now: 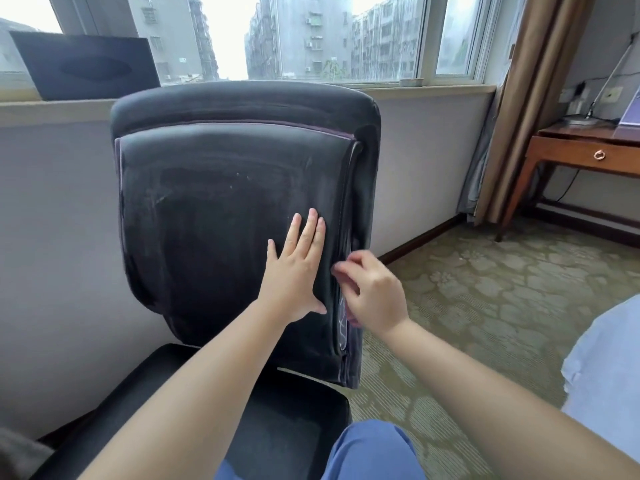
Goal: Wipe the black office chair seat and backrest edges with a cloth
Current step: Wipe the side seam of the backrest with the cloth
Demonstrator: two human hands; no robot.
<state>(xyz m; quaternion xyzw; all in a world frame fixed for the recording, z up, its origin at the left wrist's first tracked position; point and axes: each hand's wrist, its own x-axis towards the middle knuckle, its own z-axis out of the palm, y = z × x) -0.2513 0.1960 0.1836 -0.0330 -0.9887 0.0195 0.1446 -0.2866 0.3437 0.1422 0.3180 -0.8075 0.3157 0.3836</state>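
The black office chair faces me, its backrest point(214, 209) upright and streaked with dust, its seat point(294, 427) low in front. My left hand point(294, 271) lies flat on the backrest's right side, fingers straight and pointing up. Just right of it, my right hand point(374, 292) is blurred, fingers curled at the seam along the backrest's right edge. It pinches a pale cloth point(341, 327), of which only a thin strip shows in the gap below the hand.
Behind the chair are a wall and a window sill with a dark box point(86, 65). To the right stand a brown curtain point(530, 98) and a wooden desk point(581, 150). A pale blue bed edge point(609, 368) is at far right on patterned carpet point(485, 289).
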